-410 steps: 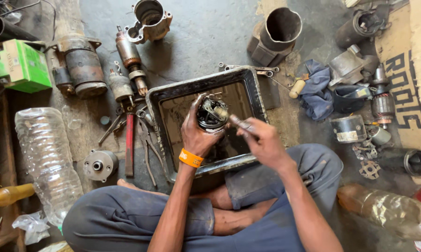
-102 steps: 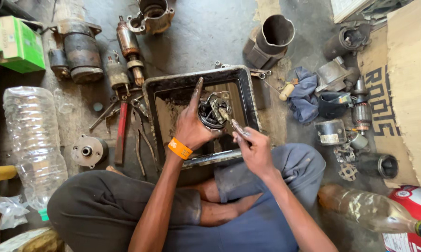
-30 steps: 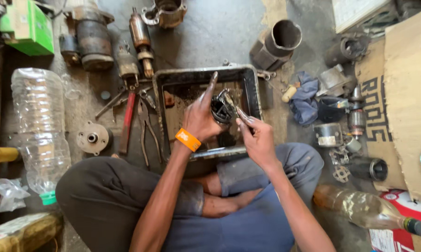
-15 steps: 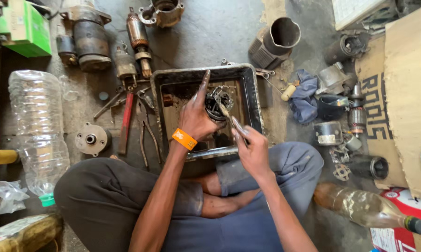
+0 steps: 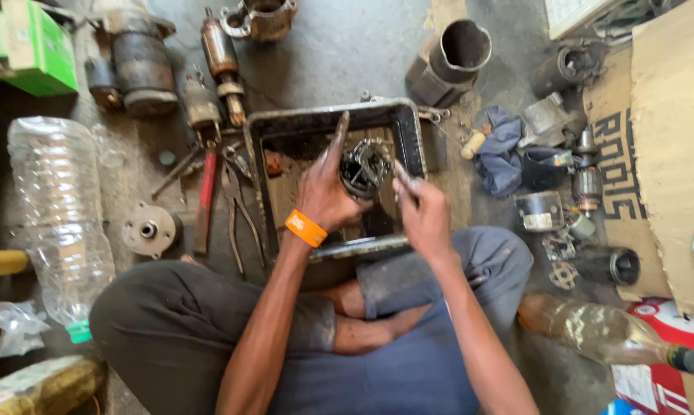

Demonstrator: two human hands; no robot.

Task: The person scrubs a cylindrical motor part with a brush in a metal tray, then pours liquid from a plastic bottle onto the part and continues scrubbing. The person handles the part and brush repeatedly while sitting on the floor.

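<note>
The left hand grips a round dark metal motor part, its index finger pointing straight out. Right hand fingers pinch a thin tool against that part, above the greasy black rectangular metal tray.

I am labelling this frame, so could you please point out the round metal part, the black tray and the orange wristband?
round metal part (image 5: 365, 167), head view, its dark centre.
black tray (image 5: 328, 113), head view, far rim.
orange wristband (image 5: 305, 228), head view, band's middle.

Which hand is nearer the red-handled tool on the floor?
Left. The left hand holds the round metal part over the tray, beside the red-handled tool; the right hand is farther away.
</note>
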